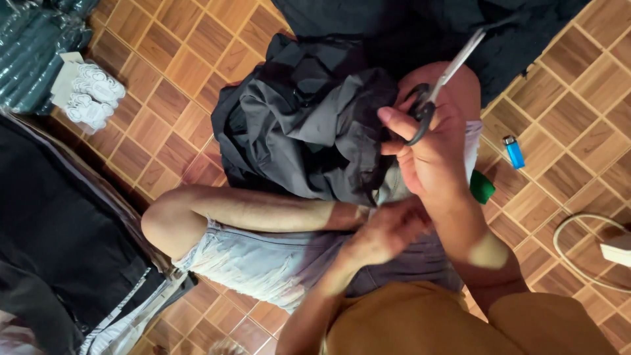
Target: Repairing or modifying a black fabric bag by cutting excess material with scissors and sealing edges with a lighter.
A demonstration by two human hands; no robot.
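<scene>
Right hand (430,154) is gripping black-handled steel scissors (439,84). Left hand (388,230), blurred, is clutching crumpled dark grey cloth (305,121) on the lap.

Floor tiles (164,59) are brown wood-grain squares, garment (309,125) is grey and black, scissors (437,82) silver with black handles, lighter (514,152) at 3 o'clock bright blue, shorts (263,260) faded pale denim.

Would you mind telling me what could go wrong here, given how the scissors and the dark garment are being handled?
The right hand holds the scissors with blades pointing away over the dark garment bunched on the lap; a slip could snip fabric unintentionally. The left hand works low beside the right wrist, so it may stray near the blades. The blue lighter lies on the floor tiles near the cloth, which might be a fire hazard.
</scene>
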